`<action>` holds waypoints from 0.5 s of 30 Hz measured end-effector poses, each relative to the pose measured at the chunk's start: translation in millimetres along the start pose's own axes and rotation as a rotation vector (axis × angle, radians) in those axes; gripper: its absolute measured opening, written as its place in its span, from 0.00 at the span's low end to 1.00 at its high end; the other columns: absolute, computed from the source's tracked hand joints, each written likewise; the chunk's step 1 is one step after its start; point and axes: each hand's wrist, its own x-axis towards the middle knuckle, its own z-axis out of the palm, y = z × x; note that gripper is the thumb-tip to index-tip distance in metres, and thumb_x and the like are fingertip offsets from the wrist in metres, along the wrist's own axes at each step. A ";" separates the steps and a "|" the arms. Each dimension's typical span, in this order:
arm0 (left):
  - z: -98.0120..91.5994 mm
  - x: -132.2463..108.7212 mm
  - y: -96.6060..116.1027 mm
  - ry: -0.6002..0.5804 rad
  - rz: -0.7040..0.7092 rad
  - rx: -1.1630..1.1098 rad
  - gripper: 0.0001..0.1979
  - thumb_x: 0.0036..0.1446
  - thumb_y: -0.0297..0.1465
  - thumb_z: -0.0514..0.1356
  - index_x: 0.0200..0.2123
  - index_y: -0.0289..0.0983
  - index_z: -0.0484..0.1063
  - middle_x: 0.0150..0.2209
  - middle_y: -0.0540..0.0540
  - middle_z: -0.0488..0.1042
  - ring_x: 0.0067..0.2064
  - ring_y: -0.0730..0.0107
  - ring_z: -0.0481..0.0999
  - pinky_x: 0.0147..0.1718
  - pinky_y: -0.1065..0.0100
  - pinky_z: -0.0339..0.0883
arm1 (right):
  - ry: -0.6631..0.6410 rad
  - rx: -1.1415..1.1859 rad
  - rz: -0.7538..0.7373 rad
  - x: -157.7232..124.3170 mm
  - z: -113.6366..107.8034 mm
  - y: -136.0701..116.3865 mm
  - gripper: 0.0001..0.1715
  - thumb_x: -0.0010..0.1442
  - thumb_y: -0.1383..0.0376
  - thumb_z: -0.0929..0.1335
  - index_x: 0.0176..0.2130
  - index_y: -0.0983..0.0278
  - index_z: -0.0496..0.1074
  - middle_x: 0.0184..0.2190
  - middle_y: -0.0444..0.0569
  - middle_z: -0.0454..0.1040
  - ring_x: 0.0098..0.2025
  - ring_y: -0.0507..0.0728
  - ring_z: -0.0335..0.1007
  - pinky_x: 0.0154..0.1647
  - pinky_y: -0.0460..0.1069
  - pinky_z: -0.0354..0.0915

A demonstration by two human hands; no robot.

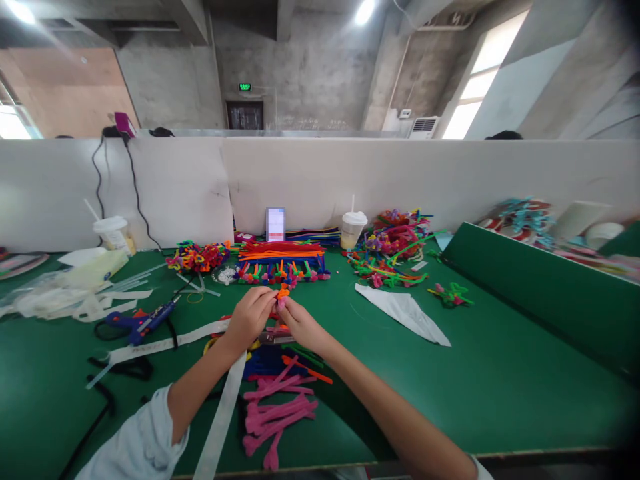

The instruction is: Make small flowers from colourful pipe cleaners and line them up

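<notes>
My left hand (252,316) and my right hand (301,323) meet over the middle of the table. Pinched between their fingertips is an orange and pink pipe-cleaner piece (283,293); its lower part is hidden by the fingers. Below my hands lie pink pipe cleaners (280,413) with curled ends, a blue bundle (273,362) and an orange pipe cleaner (307,369). Scissors (275,338) show partly under my right hand. Just beyond my hands is a row of multicoloured pipe-cleaner pieces (285,272), with straight red and orange pipe cleaners (280,251) behind it.
A blue glue gun (140,323) with a black cord lies at left, near plastic bags (60,287). Lidded cups (353,229) stand along the white partition (425,177), beside a phone (275,225). Piled pipe-cleaner shapes (395,240), white cloth (403,313) and a green divider (540,293) are right.
</notes>
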 end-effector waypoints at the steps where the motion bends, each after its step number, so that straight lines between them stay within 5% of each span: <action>1: -0.1 -0.2 0.8 -0.008 -0.008 0.001 0.12 0.59 0.27 0.48 0.43 0.36 0.67 0.37 0.43 0.70 0.40 0.68 0.70 0.40 0.67 0.67 | -0.001 0.017 0.010 -0.1 0.2 0.5 0.21 0.60 0.49 0.54 0.30 0.63 0.57 0.26 0.43 0.60 0.25 0.49 0.63 0.27 0.47 0.64; 8: -6.6 4.0 3.2 -0.098 0.041 0.054 0.16 0.59 0.28 0.49 0.51 0.36 0.62 0.43 0.40 0.68 0.46 0.64 0.67 0.44 0.62 0.65 | 0.016 0.184 0.067 1.9 2.6 0.2 0.25 0.56 0.45 0.55 0.31 0.63 0.59 0.25 0.42 0.58 0.23 0.48 0.61 0.23 0.46 0.65; 15: -7.6 5.0 2.3 -0.073 0.092 0.012 0.11 0.59 0.28 0.49 0.43 0.37 0.68 0.39 0.42 0.71 0.42 0.67 0.70 0.41 0.64 0.66 | 0.032 0.114 0.015 2.5 0.0 4.8 0.24 0.57 0.46 0.54 0.25 0.63 0.55 0.22 0.40 0.54 0.23 0.47 0.52 0.24 0.45 0.59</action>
